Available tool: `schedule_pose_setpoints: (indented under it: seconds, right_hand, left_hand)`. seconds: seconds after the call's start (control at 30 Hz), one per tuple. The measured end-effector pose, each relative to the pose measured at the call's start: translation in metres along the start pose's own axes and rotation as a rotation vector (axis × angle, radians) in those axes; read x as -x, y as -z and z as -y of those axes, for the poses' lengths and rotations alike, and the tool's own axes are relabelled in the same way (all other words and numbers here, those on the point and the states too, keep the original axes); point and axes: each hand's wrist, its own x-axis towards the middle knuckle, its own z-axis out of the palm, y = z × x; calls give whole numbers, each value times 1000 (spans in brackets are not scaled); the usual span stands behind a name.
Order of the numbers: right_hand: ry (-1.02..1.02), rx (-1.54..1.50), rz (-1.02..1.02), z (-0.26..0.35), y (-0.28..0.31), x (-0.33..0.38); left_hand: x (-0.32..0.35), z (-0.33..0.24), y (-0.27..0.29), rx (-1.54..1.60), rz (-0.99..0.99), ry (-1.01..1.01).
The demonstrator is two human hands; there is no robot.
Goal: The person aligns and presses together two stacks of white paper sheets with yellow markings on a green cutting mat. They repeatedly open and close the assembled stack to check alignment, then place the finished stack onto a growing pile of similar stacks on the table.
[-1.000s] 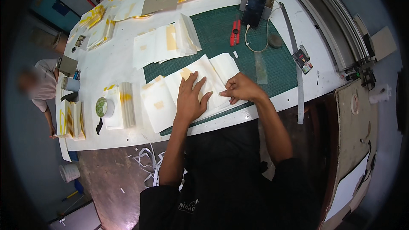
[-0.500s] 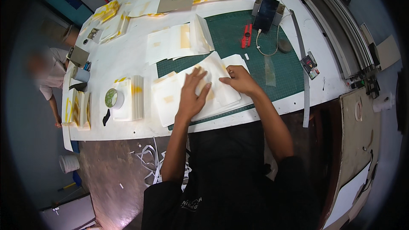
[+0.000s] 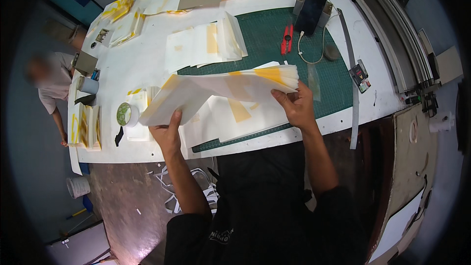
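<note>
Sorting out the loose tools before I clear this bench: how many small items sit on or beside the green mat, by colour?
Red: 1, the utility knife
Black: 1, the upright phone
Grey: 1, the oval stone
Green and white: 1, the tape roll
Total: 4

On the green cutting mat (image 3: 265, 34): red cutter (image 3: 286, 39), dark upright device (image 3: 311, 12) with white cable (image 3: 306, 54). Further left on the white table (image 3: 142, 64): tape roll (image 3: 125, 114), small cup (image 3: 89, 85), several piles of white and yellow sheets (image 3: 203, 44). Beyond the table's left end: another person (image 3: 53, 88). Below: white bucket (image 3: 77, 186) on the floor.
</note>
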Motion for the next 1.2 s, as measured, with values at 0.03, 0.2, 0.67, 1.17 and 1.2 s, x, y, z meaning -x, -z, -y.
schedule_pose_setpoints:
  seconds: [0.03,0.2,0.67,1.17,1.2]
  right_hand:
    - [9,-48,18,-2,1,1]
    - [58,44,83,-18,5,-1]
    - [118,88,133,-18,-2,-7]
    - [66,86,163,-33,-7,-14]
    - [69,88,150,-31,-7,-13]
  left_hand:
    - [1,1,1,-21,21,9]
    - [12,11,12,-97,97,62]
    - [17,0,-4,-105,104,-64]
    - [15,-8,-3,-148,171,29]
    - [15,-8,0,-144,175,10]
